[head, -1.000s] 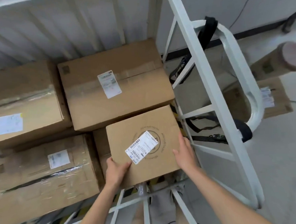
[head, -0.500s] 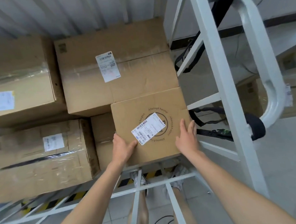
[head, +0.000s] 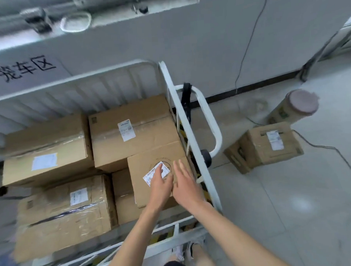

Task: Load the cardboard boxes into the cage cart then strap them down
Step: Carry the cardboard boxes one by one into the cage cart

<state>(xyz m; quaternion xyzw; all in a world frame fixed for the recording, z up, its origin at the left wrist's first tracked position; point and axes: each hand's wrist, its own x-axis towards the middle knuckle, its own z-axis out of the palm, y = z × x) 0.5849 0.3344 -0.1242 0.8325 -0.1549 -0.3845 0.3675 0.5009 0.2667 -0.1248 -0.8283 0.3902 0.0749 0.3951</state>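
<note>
Head-worn view, steeply down, near cage cart [head: 188, 120]

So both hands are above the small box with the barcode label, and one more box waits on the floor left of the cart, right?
Not quite: in the head view the floor box sits right of the cage cart, not left. The rest holds.
</note>
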